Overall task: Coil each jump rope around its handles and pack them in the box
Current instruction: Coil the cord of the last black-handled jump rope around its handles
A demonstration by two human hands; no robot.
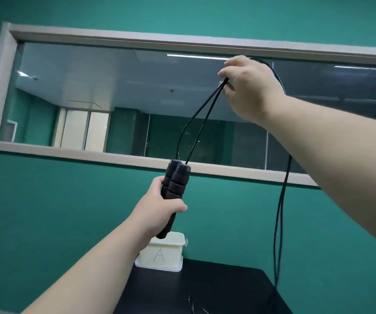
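My left hand (157, 211) grips two black foam jump rope handles (174, 186) held together and upright, well above the table. Two strands of thin black rope (201, 123) rise from the handle tops to my right hand (248, 89), which pinches them high up in front of the window. From there the doubled rope (281, 214) passes behind my right forearm and hangs down to the table's right edge. A pale lidless box (160, 254) marked "A" stands on the black table (216, 288), partly hidden by my left wrist.
A thin rope or wire (191, 304) lies on the black table near its front. A green wall with a long framed window (137, 98) stands right behind the table. The table's right edge runs diagonally at the lower right.
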